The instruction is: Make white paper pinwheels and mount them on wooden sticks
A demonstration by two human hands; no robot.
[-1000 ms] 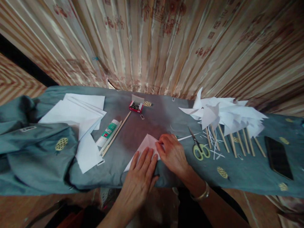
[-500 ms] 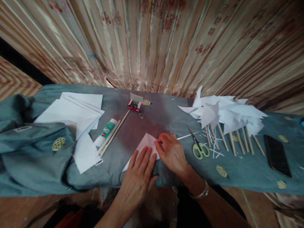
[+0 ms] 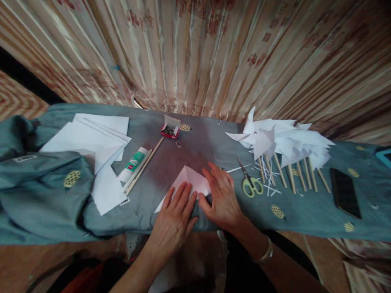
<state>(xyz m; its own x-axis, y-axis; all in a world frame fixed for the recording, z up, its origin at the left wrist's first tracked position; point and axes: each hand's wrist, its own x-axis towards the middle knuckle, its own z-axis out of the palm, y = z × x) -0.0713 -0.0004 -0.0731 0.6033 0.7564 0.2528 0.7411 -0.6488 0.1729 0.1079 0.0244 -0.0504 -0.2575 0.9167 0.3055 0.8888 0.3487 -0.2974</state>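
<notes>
A folded sheet of white paper (image 3: 191,176) lies on the cloth in front of me, with a crease running down from its top corner. My left hand (image 3: 177,211) rests flat across its lower part, fingers stretched out. At the paper's right corner, my right hand (image 3: 221,197) has its thumb and fingers apart, the thumb near the paper's edge; a bracelet circles that wrist. Green-handled scissors (image 3: 252,185) lie to the right, beside thin white paper strips (image 3: 269,179). The paper's lower edge is partly hidden under my left hand.
Several white paper pinwheels (image 3: 284,140) on wooden sticks lie at the right, near a black phone (image 3: 345,193). On the left are a stack of white paper (image 3: 82,138), a glue stick (image 3: 132,163) and thin sticks (image 3: 146,162). A small red box (image 3: 170,129) of metal pieces stands behind.
My right hand has opened from a pinch at the paper's right corner, its fingers now spread. My left hand stays on the paper. The whole view has shifted slightly.
</notes>
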